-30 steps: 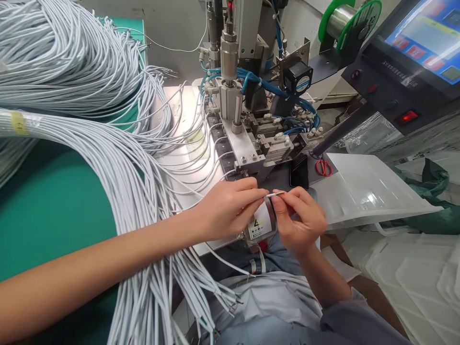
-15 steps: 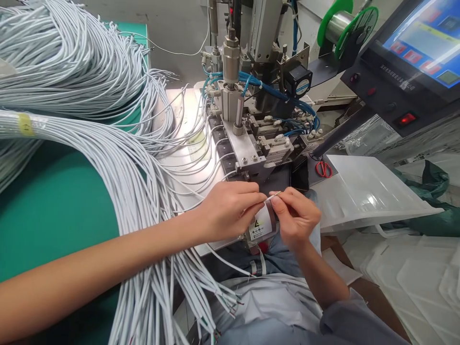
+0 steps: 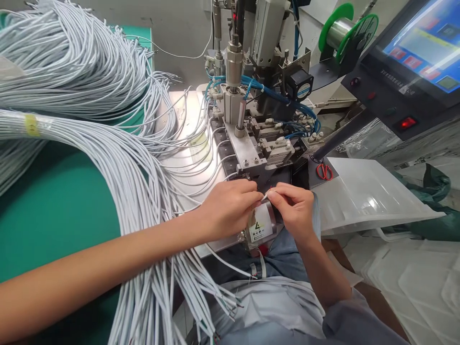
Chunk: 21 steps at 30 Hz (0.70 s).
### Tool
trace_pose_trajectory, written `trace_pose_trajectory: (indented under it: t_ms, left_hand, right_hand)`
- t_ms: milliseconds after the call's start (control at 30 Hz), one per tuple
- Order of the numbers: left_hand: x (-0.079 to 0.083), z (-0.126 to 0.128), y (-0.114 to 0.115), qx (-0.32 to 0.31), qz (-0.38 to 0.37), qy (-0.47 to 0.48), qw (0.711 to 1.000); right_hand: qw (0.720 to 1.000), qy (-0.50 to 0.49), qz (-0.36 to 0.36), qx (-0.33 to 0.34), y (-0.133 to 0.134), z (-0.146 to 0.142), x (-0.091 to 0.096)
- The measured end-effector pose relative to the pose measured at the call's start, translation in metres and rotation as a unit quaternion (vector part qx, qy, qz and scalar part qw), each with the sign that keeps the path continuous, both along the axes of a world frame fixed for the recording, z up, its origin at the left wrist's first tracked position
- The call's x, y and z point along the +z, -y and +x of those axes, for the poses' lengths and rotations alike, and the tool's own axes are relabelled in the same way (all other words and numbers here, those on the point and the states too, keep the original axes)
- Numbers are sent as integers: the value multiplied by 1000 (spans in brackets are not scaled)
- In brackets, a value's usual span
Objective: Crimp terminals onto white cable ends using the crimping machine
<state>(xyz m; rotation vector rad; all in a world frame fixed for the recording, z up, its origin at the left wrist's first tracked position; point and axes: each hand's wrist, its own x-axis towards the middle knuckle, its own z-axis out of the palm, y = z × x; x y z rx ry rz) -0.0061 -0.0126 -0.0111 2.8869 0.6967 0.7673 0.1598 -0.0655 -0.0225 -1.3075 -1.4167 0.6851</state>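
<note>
Between my hands runs the end of a white cable [image 3: 265,196], just in front of the machine. My left hand [image 3: 233,203] is closed round the cable a little behind its tip. The fingertips of my right hand [image 3: 293,206] pinch that same end, where a small bit of red shows above them. The finest wires at the tip are hidden by my fingers. A thick bundle of white cables [image 3: 136,177] passes under my left forearm, their stripped ends hanging near my lap.
A bench machine [image 3: 244,143] with blue air hoses stands ahead, several cables laid along its black row of slots. Solder-like wire on a green spool [image 3: 341,31], a control screen [image 3: 424,48], red scissors [image 3: 324,171] and a white plastic tray [image 3: 373,191] are at the right.
My right hand has shifted slightly left, closer to my left hand, and its fingers now cover the cable's tip. The view has moved a little.
</note>
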Motion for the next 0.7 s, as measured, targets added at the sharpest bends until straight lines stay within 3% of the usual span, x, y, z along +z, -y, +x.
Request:
trace_pose_trajectory:
  t_ms: [100,367,700]
  left_hand:
    - [0,1,0,-14,-52,-8,999]
    - [-2,1,-10,22,-82,-151,985]
    - [-3,3,-12,45,-142,-162,975]
  right_hand:
    - [1000,-10,-8,-13,1,-3,-7]
    - [994,-25,-109,-2,-15,12,-26]
    - [974,-116,-192,26,-34,10,-40]
